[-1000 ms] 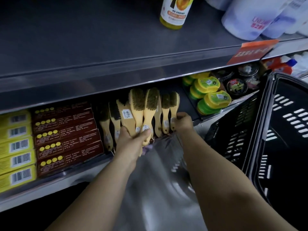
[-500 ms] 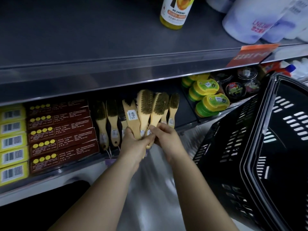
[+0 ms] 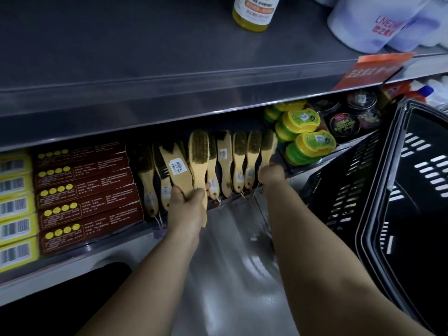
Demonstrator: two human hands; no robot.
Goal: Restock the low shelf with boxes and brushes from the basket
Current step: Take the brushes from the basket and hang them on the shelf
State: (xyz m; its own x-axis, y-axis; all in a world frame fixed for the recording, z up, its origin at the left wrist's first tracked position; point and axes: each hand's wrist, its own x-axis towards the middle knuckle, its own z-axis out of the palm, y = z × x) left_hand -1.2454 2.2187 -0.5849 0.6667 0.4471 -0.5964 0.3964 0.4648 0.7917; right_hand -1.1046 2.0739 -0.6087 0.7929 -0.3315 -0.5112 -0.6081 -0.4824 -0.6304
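Several wooden-handled brushes (image 3: 240, 161) stand in a row on the low shelf (image 3: 228, 202), bristles up. My left hand (image 3: 186, 207) grips a bunch of brushes (image 3: 191, 163) by their handles at the shelf's front edge. At the right end of the row, my right hand (image 3: 270, 174) holds the handle of the last brush (image 3: 268, 147). Dark red boxes (image 3: 84, 187) lie stacked to the left of the brushes. The black basket (image 3: 400, 190) stands at the right; its inside looks dark.
Yellow boxes (image 3: 15, 207) lie at the far left. Green-and-yellow tubs (image 3: 303, 139) and dark round tins (image 3: 344, 122) fill the shelf right of the brushes. The upper shelf (image 3: 169, 93) overhangs close above, carrying a yellow bottle (image 3: 254, 13) and white jugs (image 3: 373, 23).
My right hand went from the bunch in my left hand out to the right end of the row, with a brush in it. The left hand stayed on its bunch.
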